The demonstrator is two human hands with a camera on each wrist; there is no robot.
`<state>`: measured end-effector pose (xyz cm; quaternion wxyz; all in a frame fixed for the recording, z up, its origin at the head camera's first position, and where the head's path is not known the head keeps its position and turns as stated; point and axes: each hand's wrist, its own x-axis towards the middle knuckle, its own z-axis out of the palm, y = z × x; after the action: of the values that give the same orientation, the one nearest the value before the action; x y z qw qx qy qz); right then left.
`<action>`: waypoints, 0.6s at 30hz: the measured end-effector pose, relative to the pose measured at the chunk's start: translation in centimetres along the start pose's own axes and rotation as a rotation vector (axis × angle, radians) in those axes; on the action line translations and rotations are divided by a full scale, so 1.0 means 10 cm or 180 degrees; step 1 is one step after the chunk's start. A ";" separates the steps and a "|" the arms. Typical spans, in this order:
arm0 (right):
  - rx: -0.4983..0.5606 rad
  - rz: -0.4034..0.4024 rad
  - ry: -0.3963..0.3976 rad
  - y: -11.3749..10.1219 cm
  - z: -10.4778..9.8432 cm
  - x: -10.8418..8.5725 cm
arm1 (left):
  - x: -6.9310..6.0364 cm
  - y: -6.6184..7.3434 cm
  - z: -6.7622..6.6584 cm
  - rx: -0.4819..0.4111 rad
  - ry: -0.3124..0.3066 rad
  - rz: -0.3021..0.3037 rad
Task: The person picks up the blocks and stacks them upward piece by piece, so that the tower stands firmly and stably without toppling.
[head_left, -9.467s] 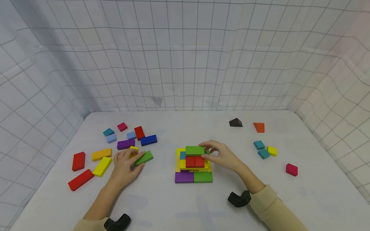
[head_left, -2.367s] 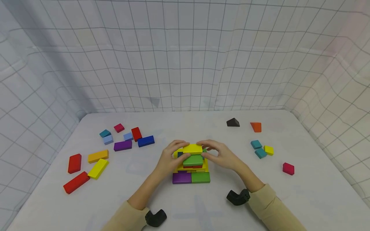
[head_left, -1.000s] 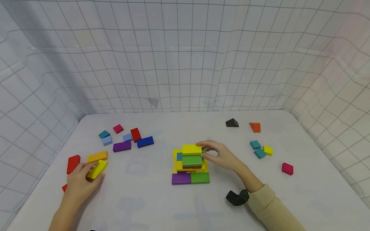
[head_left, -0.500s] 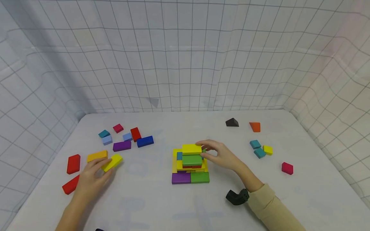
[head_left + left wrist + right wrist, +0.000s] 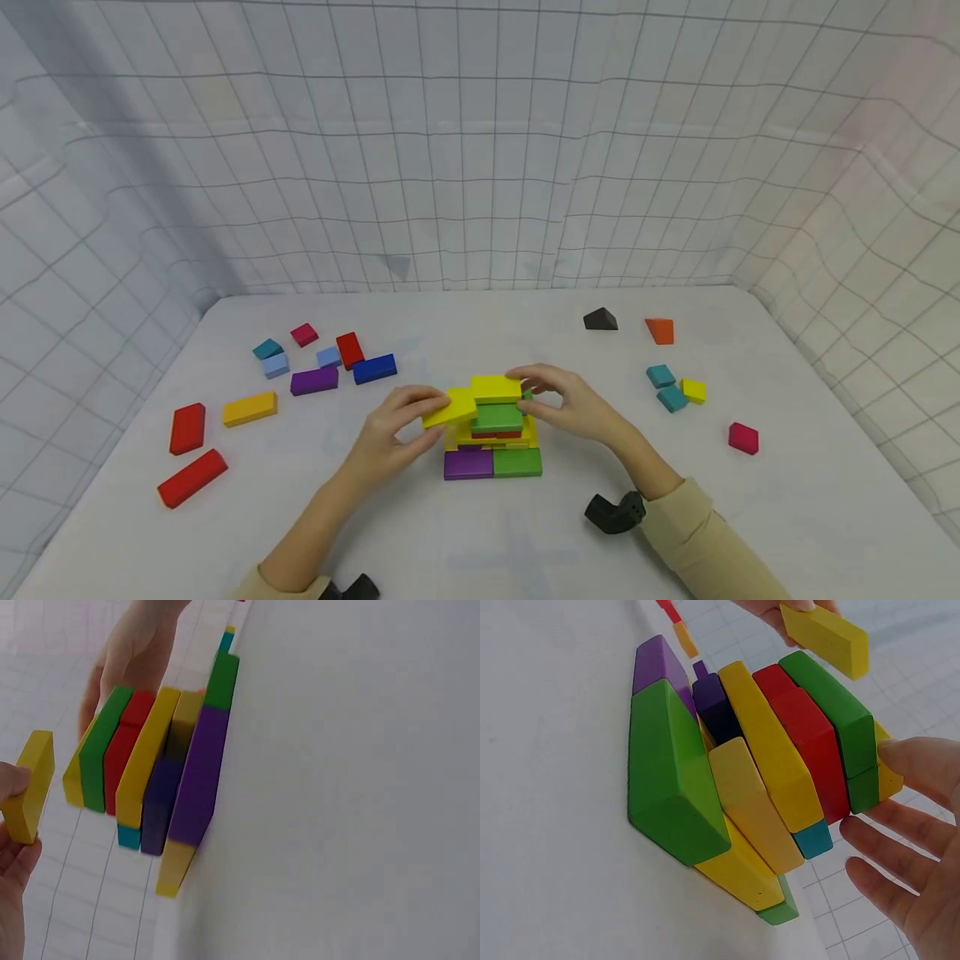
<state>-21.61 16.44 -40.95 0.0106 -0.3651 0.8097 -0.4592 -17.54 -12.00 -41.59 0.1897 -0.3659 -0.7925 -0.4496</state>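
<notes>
My left hand (image 5: 386,433) pinches a yellow block (image 5: 453,408) between thumb and fingers, raised and slightly tilted by the stack's left side. The left wrist view has this block (image 5: 34,787) apart from the stack. A purple block (image 5: 468,465) and a green block (image 5: 517,462) lie at the stack's bottom front; yellow, red and green layers rise above them. On top lies another yellow block (image 5: 497,388). My right hand (image 5: 573,404) holds that top block's right end, thumb in front and finger behind; the right wrist view shows the thumb touching it (image 5: 889,780).
Left on the white table lie red blocks (image 5: 192,478), an orange-yellow block (image 5: 250,409), a purple block (image 5: 314,381), a blue block (image 5: 375,368) and smaller ones. At right are a dark wedge (image 5: 601,319), an orange piece (image 5: 661,331), teal blocks (image 5: 661,376) and a crimson block (image 5: 743,438).
A green block and a yellow one have been added atop the stack. My left hand took another yellow block from the left group and carried it right to the stack. My right hand stayed beside the stack.
</notes>
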 end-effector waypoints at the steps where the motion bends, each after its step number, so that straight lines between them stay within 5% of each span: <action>1: -0.0008 -0.0017 -0.0012 0.00 0.00 0.00 | 0.03 0.02 0.05 -0.0032 -0.0071 0.0070; 12: 0.0027 -0.0020 -0.0141 -0.39 -0.07 0.04 | 0.14 0.09 0.29 0.0357 -0.0370 0.0458; 18: 0.0077 0.0062 -0.0156 -0.28 -0.05 0.02 | 0.16 0.07 0.35 0.0532 -0.0292 0.0730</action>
<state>-20.30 15.84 -38.54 0.0394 -0.3682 0.8071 -0.4598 -17.96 -8.14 -41.99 0.2333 -0.4571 -0.7880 -0.3402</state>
